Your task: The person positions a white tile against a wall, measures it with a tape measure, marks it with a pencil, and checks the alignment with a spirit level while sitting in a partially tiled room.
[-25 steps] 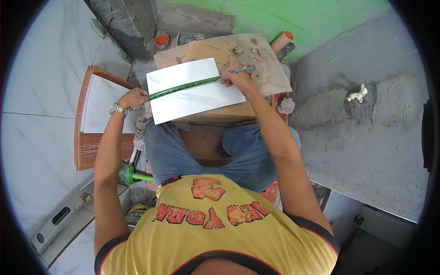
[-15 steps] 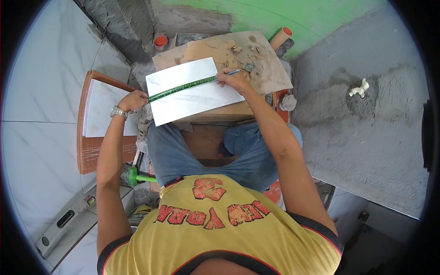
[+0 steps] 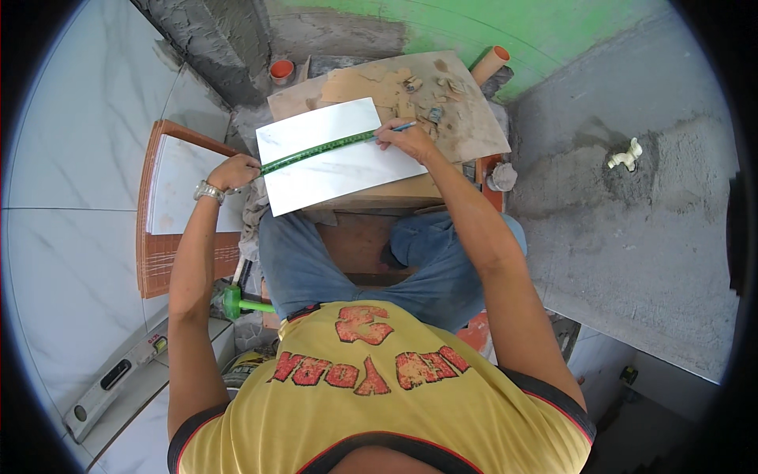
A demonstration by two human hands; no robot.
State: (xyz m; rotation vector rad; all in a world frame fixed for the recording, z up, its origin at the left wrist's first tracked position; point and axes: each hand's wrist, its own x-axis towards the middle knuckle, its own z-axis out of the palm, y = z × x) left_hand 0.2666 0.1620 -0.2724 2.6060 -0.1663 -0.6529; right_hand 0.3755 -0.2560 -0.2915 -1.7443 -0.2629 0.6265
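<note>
Rough grey plaster (image 3: pixel 632 253) and a green wall (image 3: pixel 505 39) box in this dusty corner, with a worn board (image 3: pixel 474 126) up front. White tile (image 3: pixel 339 178) lies on top at a slight slant, and a green measuring strip (image 3: pixel 316 151) runs across it. Left hand (image 3: pixel 234 174) is curled closed on the strip's left end, right by the tile's edge, knuckles up, watch (image 3: pixel 208 192) on the wrist. Right hand (image 3: pixel 404 140) is half closed, pinching a blue pencil (image 3: pixel 405 126) by the strip's other end; can't tell if those fingers touch the strip too. Both arms reach forward, right forearm (image 3: pixel 474 213) angling inward, left one (image 3: pixel 193 261) nearly straight up.
</note>
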